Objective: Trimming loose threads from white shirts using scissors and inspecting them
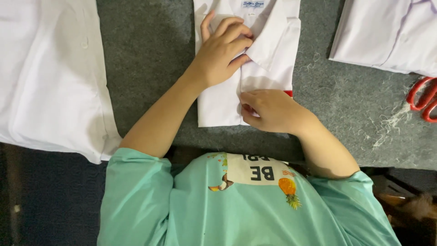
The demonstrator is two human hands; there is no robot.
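Observation:
A folded white shirt (277, 54) lies on the grey felt surface (150, 54), collar end away from me. My left hand (221, 51) rests on its upper part, fingers curled onto the edge of a fold just below the collar. My right hand (269, 110) is at the shirt's near edge and pinches the front strip of cloth between thumb and fingers. A small red tag (288, 93) peeks out beside my right hand. My mint green top (182, 205) fills the bottom of the view.
A larger white garment (50, 77) lies spread at the left, overhanging the near edge. Another white garment (391, 32) sits at the top right. Red-handled scissors (423, 99) lie at the right edge, with loose thread scraps (387, 124) near them.

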